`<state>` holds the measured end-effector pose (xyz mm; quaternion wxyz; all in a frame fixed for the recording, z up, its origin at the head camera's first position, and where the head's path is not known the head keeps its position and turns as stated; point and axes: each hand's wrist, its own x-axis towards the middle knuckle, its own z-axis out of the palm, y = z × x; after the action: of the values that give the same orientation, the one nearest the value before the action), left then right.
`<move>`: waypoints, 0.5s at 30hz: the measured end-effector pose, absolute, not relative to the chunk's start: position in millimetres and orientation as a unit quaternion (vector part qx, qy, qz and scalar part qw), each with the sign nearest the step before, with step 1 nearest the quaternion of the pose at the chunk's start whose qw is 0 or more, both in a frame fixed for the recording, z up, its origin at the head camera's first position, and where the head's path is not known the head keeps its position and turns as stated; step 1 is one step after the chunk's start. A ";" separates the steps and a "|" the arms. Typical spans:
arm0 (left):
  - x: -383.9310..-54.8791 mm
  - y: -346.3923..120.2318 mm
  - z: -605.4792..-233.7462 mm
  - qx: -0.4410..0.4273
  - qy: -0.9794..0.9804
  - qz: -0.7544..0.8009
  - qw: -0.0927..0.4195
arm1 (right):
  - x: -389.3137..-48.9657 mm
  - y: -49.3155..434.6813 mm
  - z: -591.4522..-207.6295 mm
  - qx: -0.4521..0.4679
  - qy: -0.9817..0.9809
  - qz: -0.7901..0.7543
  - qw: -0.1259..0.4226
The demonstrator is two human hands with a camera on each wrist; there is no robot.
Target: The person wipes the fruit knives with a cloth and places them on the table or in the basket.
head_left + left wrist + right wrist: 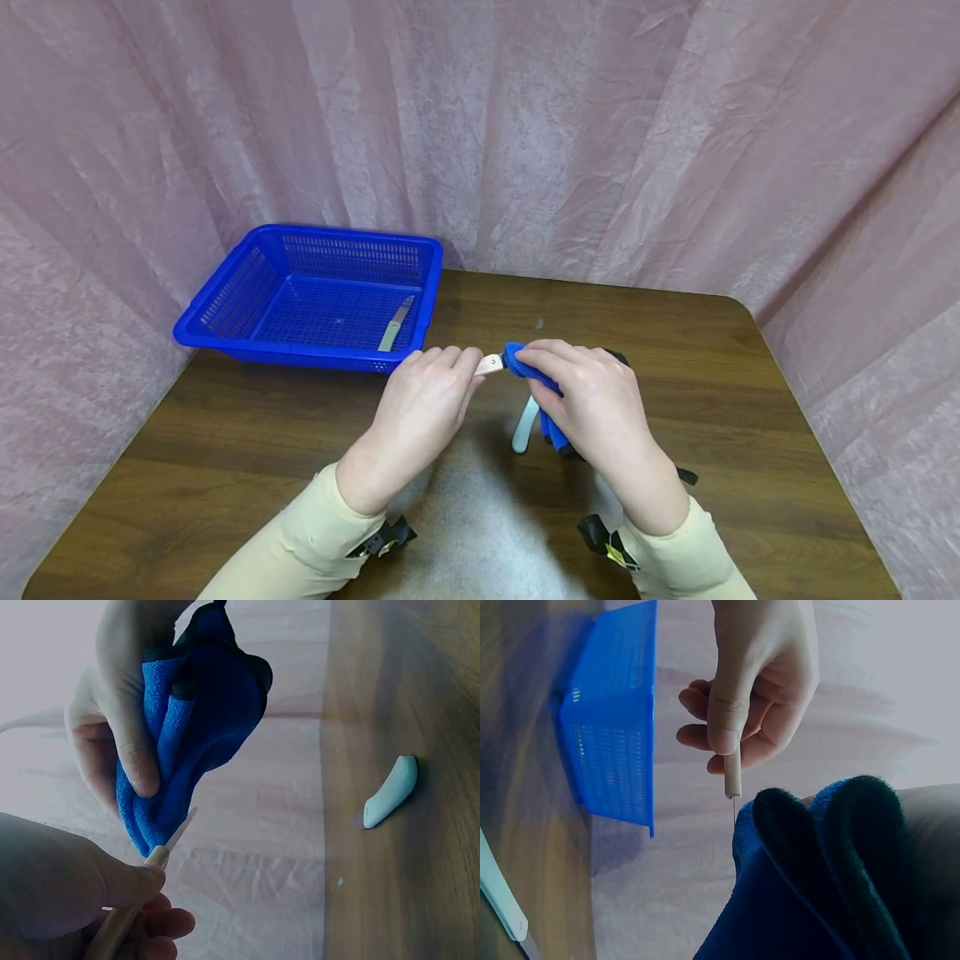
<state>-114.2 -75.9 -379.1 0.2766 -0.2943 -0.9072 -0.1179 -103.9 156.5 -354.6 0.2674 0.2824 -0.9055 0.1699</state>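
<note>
My left hand [427, 404] grips the pale handle of a knife [491, 364], thumb along it in the left wrist view. A blue cloth [214, 705] with a dark edge is bunched in my right hand [592, 408], its fold lying against the knife's blade. Part of the narrow blade [181, 829] shows beside the cloth; the rest is covered. Under my right hand a second knife, with a light blue handle [525, 427], lies on the table. Its blade is mostly hidden in the head view but begins to show at the corner of the right wrist view.
A blue perforated basket [307, 360] stands at the back left of the wooden table [675, 333]. Inside, at its right end, lies another knife [395, 323] with a pale greenish handle. Pink curtains [525, 142] hang behind the table and along its right side.
</note>
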 end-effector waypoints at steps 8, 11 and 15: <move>-114.1 -75.3 -379.7 -0.300 -0.908 -0.112 0.270 | -103.2 156.1 -353.7 0.280 -0.911 0.168 0.252; -114.1 -74.8 -378.7 -0.300 -0.908 -0.112 0.271 | -103.7 156.8 -353.4 0.277 -0.913 0.168 0.247; -114.6 -74.7 -379.1 -0.299 -0.908 -0.111 0.273 | -104.5 158.4 -353.2 0.268 -0.918 0.167 0.242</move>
<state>-114.6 -74.7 -379.1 0.2729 -0.2990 -0.9076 -0.1113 -104.5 158.4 -353.2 0.2418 0.2679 -0.9176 0.1665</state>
